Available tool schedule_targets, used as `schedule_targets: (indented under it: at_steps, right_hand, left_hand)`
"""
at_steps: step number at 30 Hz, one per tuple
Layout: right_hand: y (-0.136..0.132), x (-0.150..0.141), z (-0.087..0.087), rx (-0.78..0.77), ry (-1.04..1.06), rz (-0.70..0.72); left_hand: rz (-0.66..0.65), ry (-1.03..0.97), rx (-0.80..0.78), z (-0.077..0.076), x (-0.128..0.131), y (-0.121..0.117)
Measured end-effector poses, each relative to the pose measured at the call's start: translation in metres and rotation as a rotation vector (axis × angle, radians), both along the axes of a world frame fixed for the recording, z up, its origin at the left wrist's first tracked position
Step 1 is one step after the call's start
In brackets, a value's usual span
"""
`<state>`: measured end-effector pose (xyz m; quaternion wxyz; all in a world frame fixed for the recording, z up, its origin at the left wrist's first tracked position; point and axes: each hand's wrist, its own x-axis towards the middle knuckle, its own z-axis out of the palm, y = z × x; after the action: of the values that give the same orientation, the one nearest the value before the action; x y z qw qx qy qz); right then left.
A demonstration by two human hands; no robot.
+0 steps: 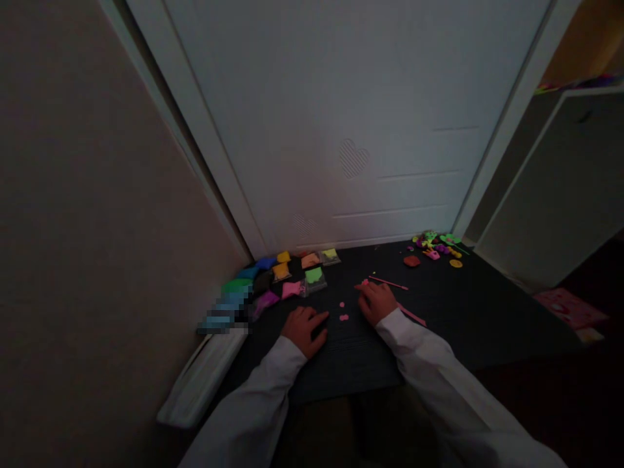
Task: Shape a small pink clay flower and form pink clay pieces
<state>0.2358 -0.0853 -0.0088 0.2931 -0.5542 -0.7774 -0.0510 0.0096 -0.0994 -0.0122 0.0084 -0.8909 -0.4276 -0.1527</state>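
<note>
My left hand (303, 328) rests palm down on the dark table (453, 305), fingers curled loosely with the index pointing right, and nothing shows in it. My right hand (376, 301) lies on the table with fingers bent over a small pink bit of clay (364, 283) at its fingertips. A thin pink stick tool (389, 283) lies just beyond that hand. Two small pink clay pieces (343, 312) sit on the table between my hands. Both arms wear white sleeves.
Several small bags of coloured clay (292, 273) lie at the table's back left. Bright plastic moulds and tools (435, 247) are heaped at the back right by a white door (351, 117). A pink box (569, 307) lies at the right; a white shelf unit (560, 188) stands behind it.
</note>
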Motion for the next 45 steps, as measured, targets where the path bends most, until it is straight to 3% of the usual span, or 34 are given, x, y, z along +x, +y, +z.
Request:
schedule_targets:
  at_steps: [5, 20, 36, 41, 45]
  right_hand:
    - [0.001, -0.002, 0.000, -0.008, -0.030, 0.009]
    - [0.003, 0.000, -0.001, -0.044, -0.026, 0.002]
    - [0.000, -0.004, -0.002, -0.128, -0.122, 0.189]
    - [-0.005, -0.007, 0.004, -0.224, -0.228, 0.251]
    - [-0.007, -0.010, 0.011, -0.288, -0.270, 0.247]
  left_hand:
    - [0.019, -0.056, 0.017, -0.006, 0.000, 0.003]
    - [0.054, -0.035, -0.024, -0.005, 0.001, 0.004]
    - [0.155, -0.158, -0.106, 0.002, 0.000, -0.001]
    - [0.249, -0.155, -0.311, 0.015, 0.005, 0.022]
    - [0.157, -0.288, -0.452, 0.016, 0.025, 0.050]
